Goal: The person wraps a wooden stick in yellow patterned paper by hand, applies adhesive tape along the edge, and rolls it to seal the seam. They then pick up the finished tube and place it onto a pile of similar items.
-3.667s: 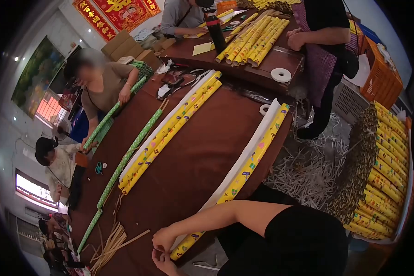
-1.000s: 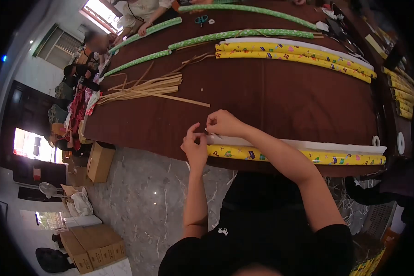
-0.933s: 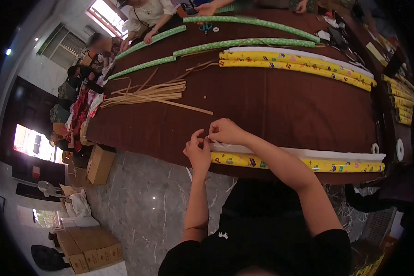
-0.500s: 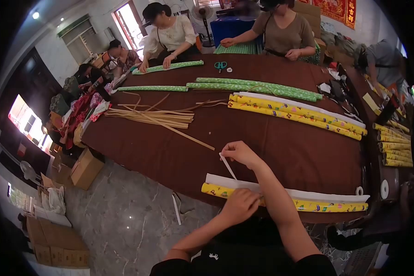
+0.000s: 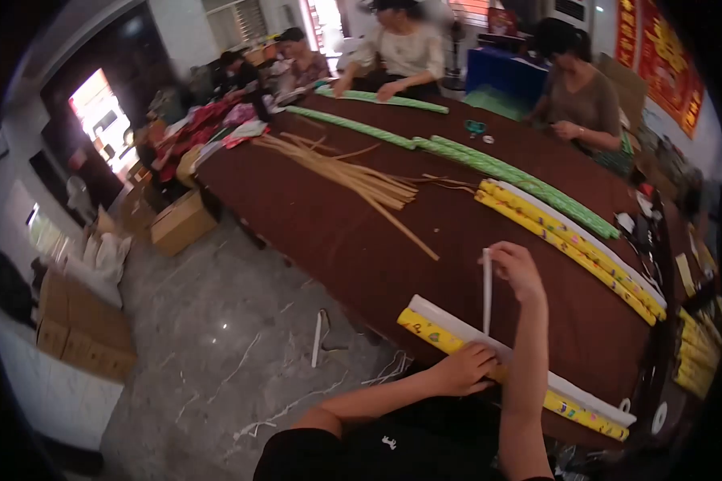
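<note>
A yellow patterned roll (image 5: 433, 332) with a white flap along its far side lies at the table's near edge. My left hand (image 5: 464, 370) is closed on the middle of this roll, its fingertips partly hidden. Above it, my right hand (image 5: 517, 268) pinches the upper end of a thin white strip (image 5: 488, 297). The strip hangs nearly straight down to the white flap, just beyond my left hand. My right forearm crosses over the roll and hides part of it.
The brown-covered table (image 5: 361, 264) holds more yellow rolls (image 5: 569, 244), green patterned rolls (image 5: 521, 180), a sheaf of tan strips (image 5: 345, 172) and green-handled scissors (image 5: 475, 127). A small white tape roll (image 5: 624, 406) sits near the right end. Several people work around the far side.
The camera view has turned to the right and tilted. My right hand has lifted its end of the white strip, which now stands more upright. My left hand stays on the yellow roll.
</note>
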A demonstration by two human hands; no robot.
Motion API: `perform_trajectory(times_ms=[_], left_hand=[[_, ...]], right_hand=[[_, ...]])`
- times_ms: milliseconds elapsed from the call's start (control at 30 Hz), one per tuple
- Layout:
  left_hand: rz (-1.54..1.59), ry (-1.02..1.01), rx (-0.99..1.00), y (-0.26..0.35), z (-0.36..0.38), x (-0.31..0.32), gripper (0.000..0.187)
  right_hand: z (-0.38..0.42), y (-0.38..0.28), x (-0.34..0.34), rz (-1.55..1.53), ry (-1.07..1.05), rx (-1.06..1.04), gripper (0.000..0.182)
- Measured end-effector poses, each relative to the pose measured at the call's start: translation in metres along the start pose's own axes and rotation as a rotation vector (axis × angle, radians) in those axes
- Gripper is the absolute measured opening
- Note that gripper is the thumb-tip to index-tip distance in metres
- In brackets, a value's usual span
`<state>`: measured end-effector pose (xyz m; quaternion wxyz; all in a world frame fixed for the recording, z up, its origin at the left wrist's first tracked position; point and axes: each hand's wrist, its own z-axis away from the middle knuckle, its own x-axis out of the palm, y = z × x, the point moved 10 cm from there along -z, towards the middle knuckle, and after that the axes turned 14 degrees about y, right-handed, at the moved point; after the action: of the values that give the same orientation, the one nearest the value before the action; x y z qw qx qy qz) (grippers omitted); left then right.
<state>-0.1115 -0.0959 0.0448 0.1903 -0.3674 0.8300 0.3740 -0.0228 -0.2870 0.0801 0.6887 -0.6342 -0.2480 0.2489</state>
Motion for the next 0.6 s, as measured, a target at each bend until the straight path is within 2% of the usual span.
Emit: perform_trajectory(times_ms=[133, 167, 233, 267, 367, 467, 600], left_hand=[[-0.082, 0.000, 0.047, -0.004, -0.002, 0.007, 0.039], [-0.069, 0.009, 0.078, 0.000, -0.003, 0.007, 0.038], [-0.094, 0.034, 0.095, -0.001, -0.001, 0.007, 0.040], [-0.106, 0.052, 0.132, 0.001, -0.001, 0.007, 0.042], [-0.105, 0.007, 0.126, -0.005, 0.001, 0.018, 0.044], [-0.158, -0.031, 0.197, 0.001, -0.001, 0.014, 0.046], [-0.097, -0.055, 0.142, -0.009, 0.002, 0.025, 0.045]], right_hand=[[0.002, -0.039, -0.078, 0.093, 0.211, -0.101, 0.009], [0.008, -0.050, -0.107, 0.089, 0.330, -0.091, 0.012], [0.005, -0.090, -0.173, 0.281, 0.303, -0.234, 0.014], [0.011, -0.112, -0.214, 0.234, 0.387, -0.295, 0.019], [0.028, -0.175, -0.294, 0.388, 0.508, -0.390, 0.015], [0.063, -0.215, -0.331, 0.545, 0.607, -0.405, 0.015], [0.145, -0.206, -0.362, 0.708, 0.750, -0.312, 0.019]])
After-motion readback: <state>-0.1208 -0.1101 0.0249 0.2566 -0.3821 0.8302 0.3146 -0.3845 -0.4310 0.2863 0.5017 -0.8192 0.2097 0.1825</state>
